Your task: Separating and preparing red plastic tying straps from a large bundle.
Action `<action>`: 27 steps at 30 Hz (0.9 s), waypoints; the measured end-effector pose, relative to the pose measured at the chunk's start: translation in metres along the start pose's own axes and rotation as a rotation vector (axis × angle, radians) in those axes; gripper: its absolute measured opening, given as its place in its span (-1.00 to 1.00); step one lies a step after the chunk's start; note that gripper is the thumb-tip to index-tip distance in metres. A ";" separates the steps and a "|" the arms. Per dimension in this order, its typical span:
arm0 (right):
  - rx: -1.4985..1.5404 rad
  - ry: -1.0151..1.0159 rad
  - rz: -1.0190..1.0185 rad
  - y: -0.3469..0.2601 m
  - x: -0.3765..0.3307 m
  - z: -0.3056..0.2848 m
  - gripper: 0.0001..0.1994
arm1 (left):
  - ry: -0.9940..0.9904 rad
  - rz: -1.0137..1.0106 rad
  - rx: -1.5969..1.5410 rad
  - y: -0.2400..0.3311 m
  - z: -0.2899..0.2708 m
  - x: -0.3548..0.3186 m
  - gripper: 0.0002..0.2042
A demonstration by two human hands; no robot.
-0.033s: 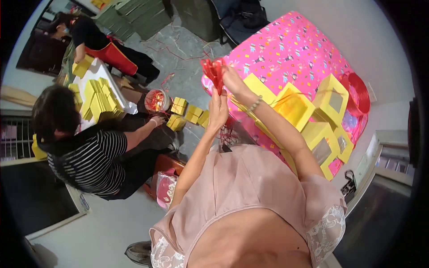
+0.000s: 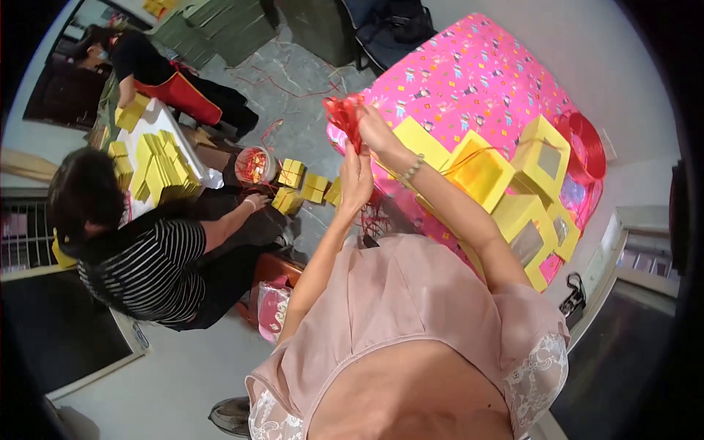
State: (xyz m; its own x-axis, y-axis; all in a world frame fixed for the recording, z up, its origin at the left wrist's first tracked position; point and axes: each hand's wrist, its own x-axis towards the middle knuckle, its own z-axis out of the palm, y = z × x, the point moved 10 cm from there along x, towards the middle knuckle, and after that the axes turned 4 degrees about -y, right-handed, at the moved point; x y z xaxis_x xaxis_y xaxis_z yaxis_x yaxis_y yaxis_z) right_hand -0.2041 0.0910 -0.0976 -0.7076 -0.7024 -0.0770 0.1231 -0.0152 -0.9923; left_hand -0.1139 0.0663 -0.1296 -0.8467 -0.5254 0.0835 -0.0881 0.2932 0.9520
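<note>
Head view. The right hand (image 2: 375,132) is gripping a bunch of red ribbon (image 2: 345,114), fingers clamped on it, and holding it up over the near left edge of the table (image 2: 469,66), which is lying under a pink patterned cloth. The left hand (image 2: 357,180) is sitting just below the right one, fingers drawn together around the red strands (image 2: 370,216) that are hanging down from the bunch toward the floor. A beaded bracelet (image 2: 412,170) is showing on the right wrist.

On the table, yellow window boxes (image 2: 539,158) are standing in a cluster just right of the right forearm; one open yellow box (image 2: 480,172) is lying nearest the arm. A red ribbon spool (image 2: 587,147) is resting at the table's far right edge, beside the boxes.

On the floor to the left, a person in a striped shirt (image 2: 147,268) is sitting and reaching toward small yellow boxes (image 2: 304,187) beside a round tub of red pieces (image 2: 255,165). Flat yellow boxes (image 2: 158,172) are lying stacked on a white board behind. Another person in a dark top (image 2: 139,55) is crouching farther back.
</note>
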 end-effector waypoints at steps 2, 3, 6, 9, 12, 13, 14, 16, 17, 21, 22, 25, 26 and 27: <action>0.127 -0.005 0.138 -0.003 -0.010 0.011 -0.56 | 0.070 0.154 0.090 0.019 -0.002 -0.002 -0.70; 0.135 -0.008 0.153 0.001 -0.013 0.012 -0.56 | 0.067 0.138 0.096 0.017 -0.001 0.000 -0.70; 0.194 -0.113 -0.144 -0.009 0.000 0.011 -0.58 | 0.166 0.381 0.333 0.044 -0.006 -0.001 -0.79; 0.193 -0.247 -0.097 -0.006 -0.010 0.012 -0.53 | 0.091 0.079 -0.392 0.040 -0.028 0.019 -0.77; 0.094 -0.437 -0.302 -0.029 -0.038 0.045 -0.53 | 0.120 0.076 -0.659 0.066 -0.062 0.027 -0.74; -0.054 -0.635 -0.118 -0.017 -0.048 0.062 -0.58 | 0.095 0.022 -0.772 0.076 -0.065 0.027 -0.75; -0.204 -0.828 0.068 0.002 -0.062 0.073 -0.63 | 0.070 -0.033 -0.884 0.084 -0.071 0.025 -0.75; -0.078 -0.943 0.124 0.019 -0.067 0.077 -0.67 | 0.002 0.029 -0.881 0.104 -0.092 0.024 -0.79; 0.048 -1.056 0.174 0.028 -0.074 0.082 -0.70 | 0.009 0.094 -0.891 0.107 -0.109 0.024 -0.81; -0.013 -1.098 0.231 0.061 -0.062 0.070 -0.75 | 0.094 0.183 -0.884 0.094 -0.184 0.002 -0.81; -0.011 -1.096 0.234 0.063 -0.059 0.069 -0.75 | 0.122 0.172 -0.848 0.081 -0.194 -0.006 -0.82; -0.218 -1.152 0.182 0.083 -0.048 0.076 -0.72 | 0.250 0.164 -0.878 0.043 -0.230 -0.026 -0.82; -0.214 -1.148 0.184 0.099 -0.043 0.078 -0.72 | 0.246 0.159 -0.878 0.034 -0.229 -0.026 -0.82; -0.285 -1.100 0.164 0.108 -0.034 0.085 -0.70 | 0.274 0.151 -0.880 0.031 -0.230 -0.026 -0.82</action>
State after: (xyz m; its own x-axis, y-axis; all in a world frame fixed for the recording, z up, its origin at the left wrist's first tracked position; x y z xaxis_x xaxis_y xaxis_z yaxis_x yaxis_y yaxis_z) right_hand -0.1081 0.0525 -0.1938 0.3108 -0.9247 -0.2199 -0.1038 0.1969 -0.9749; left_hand 0.0264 -0.0948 -0.0349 -0.6536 -0.7341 0.1841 0.5366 -0.2779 0.7968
